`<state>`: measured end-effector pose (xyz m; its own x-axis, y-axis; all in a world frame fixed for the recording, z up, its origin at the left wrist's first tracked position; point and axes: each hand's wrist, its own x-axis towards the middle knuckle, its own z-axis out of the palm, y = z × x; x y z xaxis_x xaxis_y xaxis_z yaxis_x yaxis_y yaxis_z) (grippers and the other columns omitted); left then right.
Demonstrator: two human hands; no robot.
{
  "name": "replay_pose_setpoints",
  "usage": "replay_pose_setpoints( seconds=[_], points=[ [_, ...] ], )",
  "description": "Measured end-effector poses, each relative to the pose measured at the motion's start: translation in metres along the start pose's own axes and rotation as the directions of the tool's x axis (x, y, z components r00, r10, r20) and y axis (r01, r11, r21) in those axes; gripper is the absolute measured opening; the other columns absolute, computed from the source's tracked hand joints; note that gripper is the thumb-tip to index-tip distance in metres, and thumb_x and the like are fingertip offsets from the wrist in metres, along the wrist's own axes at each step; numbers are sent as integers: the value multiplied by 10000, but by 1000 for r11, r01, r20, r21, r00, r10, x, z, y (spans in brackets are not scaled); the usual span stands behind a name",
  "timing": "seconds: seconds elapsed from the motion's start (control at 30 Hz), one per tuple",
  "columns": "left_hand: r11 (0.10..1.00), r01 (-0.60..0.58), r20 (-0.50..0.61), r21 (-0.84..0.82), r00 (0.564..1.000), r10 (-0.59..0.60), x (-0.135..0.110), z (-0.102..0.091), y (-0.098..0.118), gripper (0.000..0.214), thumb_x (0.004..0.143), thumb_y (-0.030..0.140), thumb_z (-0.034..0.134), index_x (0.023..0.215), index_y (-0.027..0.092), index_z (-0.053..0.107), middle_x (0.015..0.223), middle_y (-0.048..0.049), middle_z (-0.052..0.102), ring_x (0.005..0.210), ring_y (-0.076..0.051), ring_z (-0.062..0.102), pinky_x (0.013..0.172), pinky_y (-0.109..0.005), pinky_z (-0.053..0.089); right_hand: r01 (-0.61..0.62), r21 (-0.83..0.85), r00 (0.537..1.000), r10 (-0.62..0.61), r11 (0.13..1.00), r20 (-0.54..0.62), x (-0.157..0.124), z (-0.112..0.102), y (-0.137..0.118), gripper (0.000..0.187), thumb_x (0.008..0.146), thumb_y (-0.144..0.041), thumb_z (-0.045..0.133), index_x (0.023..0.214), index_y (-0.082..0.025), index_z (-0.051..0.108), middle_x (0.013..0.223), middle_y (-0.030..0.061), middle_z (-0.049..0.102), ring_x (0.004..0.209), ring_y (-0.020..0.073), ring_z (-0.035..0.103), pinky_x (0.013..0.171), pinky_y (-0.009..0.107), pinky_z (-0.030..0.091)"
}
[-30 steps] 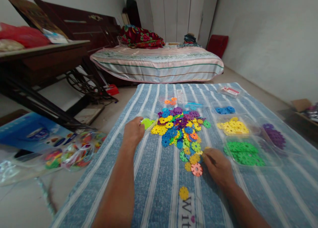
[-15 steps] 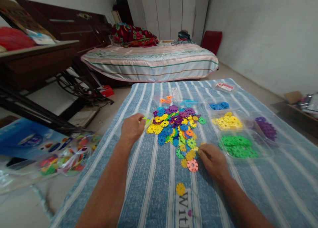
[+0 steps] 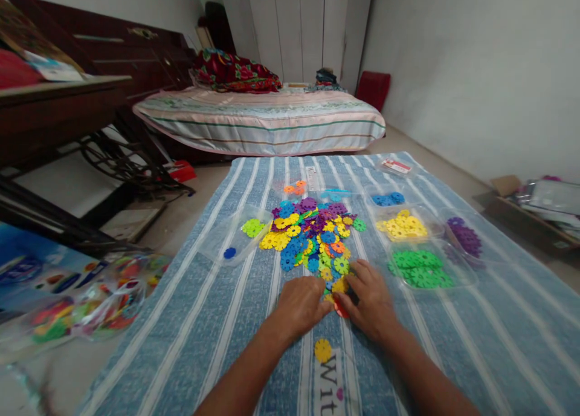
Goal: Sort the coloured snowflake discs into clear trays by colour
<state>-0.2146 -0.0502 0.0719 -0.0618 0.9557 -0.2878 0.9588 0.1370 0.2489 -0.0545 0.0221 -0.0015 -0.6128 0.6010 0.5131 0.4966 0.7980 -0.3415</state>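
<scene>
A mixed pile of notched plastic flower discs point(image 3: 312, 228) in many colours lies on the striped cloth. At its near end, my left hand point(image 3: 301, 307) rests with fingers curled and pressed together at the discs; what they grip is hidden. Opposite it, my right hand point(image 3: 369, 298) has its fingers apart, touching a yellow disc point(image 3: 339, 285). Partly covered between both hands is a coral disc point(image 3: 341, 309). A lone yellow disc point(image 3: 323, 350) lies nearer to me. Left of the pile, a clear tray point(image 3: 212, 250) contains lime discs point(image 3: 254, 227) and a dark blue disc point(image 3: 229, 253).
On the right stand clear trays of blue discs point(image 3: 388, 199), yellow discs point(image 3: 403, 224), green discs point(image 3: 421, 268) and purple discs point(image 3: 464, 237). Orange discs point(image 3: 295, 187) and light blue discs point(image 3: 335, 194) sit behind the pile. A bed point(image 3: 263, 123) is beyond the table.
My left hand has moved from the left tray to the near end of the pile. My right hand has shifted in over the discs, its fingers spreading. The view has tilted slightly.
</scene>
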Motion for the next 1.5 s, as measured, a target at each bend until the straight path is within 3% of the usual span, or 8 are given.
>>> replay_pose_setpoints(
  seconds=[0.33,0.57,0.8,1.1,1.2,1.27,1.4,1.5],
  points=[
    [997,-49,-52,-67,998,45,-1,15,-7,221,806,381,473,805,195,592,848,-59,669,801,-226,612,632,-288,381,39,79,997,-33,996,-68,1,5,2,205,803,-235,555,998,-213,617,1085,100,603,1132,262,499,921,474,455],
    [995,-35,-60,-97,998,29,-2,19,-8,202,795,362,484,798,194,597,830,-52,667,780,-212,605,633,-281,380,93,182,992,-76,979,-102,4,5,4,146,811,-185,550,920,-214,644,1003,76,639,1022,211,566,925,425,461],
    [990,-58,-73,-131,996,48,-3,18,-7,188,799,326,469,833,198,603,846,-43,665,803,-203,600,640,-268,362,-35,336,992,73,941,-100,6,3,4,111,820,-224,554,856,-214,658,932,65,651,912,183,602,804,355,515],
    [959,-24,-83,-282,997,1,-3,21,-10,125,730,302,531,759,195,590,708,-3,630,645,-143,540,537,-239,250,-163,485,977,209,859,-41,7,-6,0,105,806,-260,571,808,-220,669,975,66,658,945,189,608,836,367,502],
    [943,-22,-65,-332,998,0,-2,20,-12,121,706,307,554,700,188,574,649,14,593,606,-122,505,525,-236,221,-134,431,981,182,892,-72,19,-20,3,103,813,-273,564,811,-223,654,954,54,667,914,181,620,819,356,507],
    [928,-17,-43,-373,999,1,-2,17,-13,122,689,299,567,663,180,559,616,24,565,585,-109,482,521,-232,212,-89,336,976,149,938,-157,35,-36,16,106,816,-284,559,823,-220,643,932,52,673,892,181,626,825,356,503],
    [893,-6,-23,-450,1000,-5,-2,12,-14,118,681,262,557,618,166,538,581,37,519,566,-91,449,519,-221,215,-150,-50,900,115,987,-421,69,-66,50,184,810,-311,548,890,-174,640,888,101,674,891,239,618,838,428,478],
    [851,-12,-23,-526,1000,0,0,13,-16,138,678,258,557,590,156,525,567,42,495,555,-82,432,512,-213,223,-184,-160,885,93,970,-457,73,-71,54,227,814,-317,536,932,-151,638,876,119,673,871,254,617,807,438,484]
  ],
)
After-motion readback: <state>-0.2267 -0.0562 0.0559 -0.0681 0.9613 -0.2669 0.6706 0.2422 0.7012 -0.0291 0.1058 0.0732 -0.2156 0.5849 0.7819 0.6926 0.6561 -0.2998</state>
